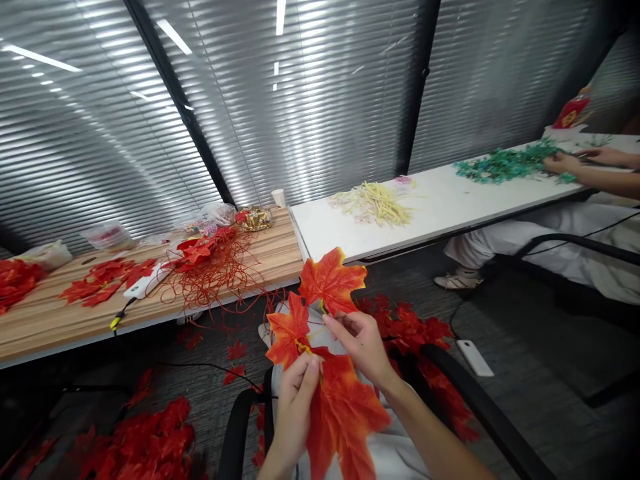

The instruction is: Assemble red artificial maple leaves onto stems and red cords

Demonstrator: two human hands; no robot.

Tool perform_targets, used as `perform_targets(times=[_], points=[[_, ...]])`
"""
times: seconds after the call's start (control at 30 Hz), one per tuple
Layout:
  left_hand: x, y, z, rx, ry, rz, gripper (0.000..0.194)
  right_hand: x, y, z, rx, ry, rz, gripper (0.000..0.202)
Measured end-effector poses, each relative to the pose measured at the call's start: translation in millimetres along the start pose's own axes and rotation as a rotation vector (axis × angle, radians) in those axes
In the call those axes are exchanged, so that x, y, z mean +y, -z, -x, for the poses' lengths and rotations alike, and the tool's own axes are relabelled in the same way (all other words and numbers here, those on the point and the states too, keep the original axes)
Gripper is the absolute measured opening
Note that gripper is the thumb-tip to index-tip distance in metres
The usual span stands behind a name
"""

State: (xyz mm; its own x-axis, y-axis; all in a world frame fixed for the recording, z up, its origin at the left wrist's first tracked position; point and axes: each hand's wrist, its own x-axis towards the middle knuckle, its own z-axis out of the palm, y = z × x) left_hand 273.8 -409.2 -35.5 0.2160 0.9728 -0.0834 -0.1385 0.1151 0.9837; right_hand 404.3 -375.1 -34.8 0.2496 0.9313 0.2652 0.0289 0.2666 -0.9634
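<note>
My left hand [294,400] is closed, thumb against fingers, at the yellow stems of artificial red-orange maple leaves. One smaller leaf [289,328] sticks up beyond its fingertips, and a large leaf [347,410] hangs over my lap beside it. My right hand [364,343] pinches the lower edge of another maple leaf [330,277], near its yellow stem [323,307]. Both hands are close together above my lap. A thin red cord seems to run between the leaves, but its path is partly hidden by my fingers.
A wooden table [280,250] on the left bears tangled red cord [215,273], red leaves and a white power bank [147,280]. Pale yellow strips [380,203] lie on the white table [320,233]. At right, a co-worker's hands [563,163] handle green foliage [505,165]. Leaf piles [135,437] cover the floor.
</note>
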Motion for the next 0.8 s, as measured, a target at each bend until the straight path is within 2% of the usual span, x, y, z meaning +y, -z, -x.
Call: perform_targets(times=[0.33,0.8], points=[[-7.9,-0.9,-3.4,0.018,0.028,-0.018,0.038,4.1,-2.2,0.4,-0.045,-0.001,-0.054,0.030],[-12.9,-5.7,-7.4,-0.027,0.058,0.045,0.035,9.8,-4.9,1.8,-0.100,-0.036,-0.091,0.026]])
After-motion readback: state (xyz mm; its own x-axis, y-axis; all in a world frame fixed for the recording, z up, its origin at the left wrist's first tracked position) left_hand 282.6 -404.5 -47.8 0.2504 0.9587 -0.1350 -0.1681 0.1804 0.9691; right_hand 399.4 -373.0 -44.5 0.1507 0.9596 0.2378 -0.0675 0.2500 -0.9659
